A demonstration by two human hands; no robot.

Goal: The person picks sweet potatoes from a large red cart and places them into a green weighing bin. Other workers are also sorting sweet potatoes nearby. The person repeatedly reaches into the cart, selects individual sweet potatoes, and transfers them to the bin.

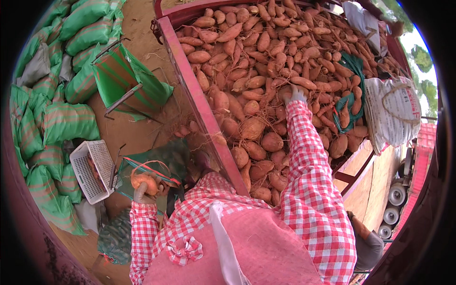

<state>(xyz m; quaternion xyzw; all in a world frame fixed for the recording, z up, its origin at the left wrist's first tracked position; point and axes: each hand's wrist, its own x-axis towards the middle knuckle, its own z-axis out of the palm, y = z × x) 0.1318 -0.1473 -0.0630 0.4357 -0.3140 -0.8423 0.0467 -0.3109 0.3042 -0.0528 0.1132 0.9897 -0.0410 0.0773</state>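
My left hand [143, 195] holds a large orange sweet potato [145, 181] with a long curling root, above the mouth of a dark green mesh bag [156, 160] with a red edge. Just right of it are darker fingers [163, 188], whose owner I cannot make out. My right arm stretches across the heap of sweet potatoes [263, 71] in a red metal truck bed. My right hand [298, 95] rests among the roots, touching a sweet potato [284, 94]; whether the fingers have closed around it is unclear.
The bed's red side rail [203, 103] runs beside me. Left of it stand a green striped sack on a metal frame [124, 78], a white plastic crate [93, 171] and stacked green sacks [71, 123]. A filled mesh bag [115, 237] lies below. At right are a white woven sack [392, 110] and another person's arm [363, 231].
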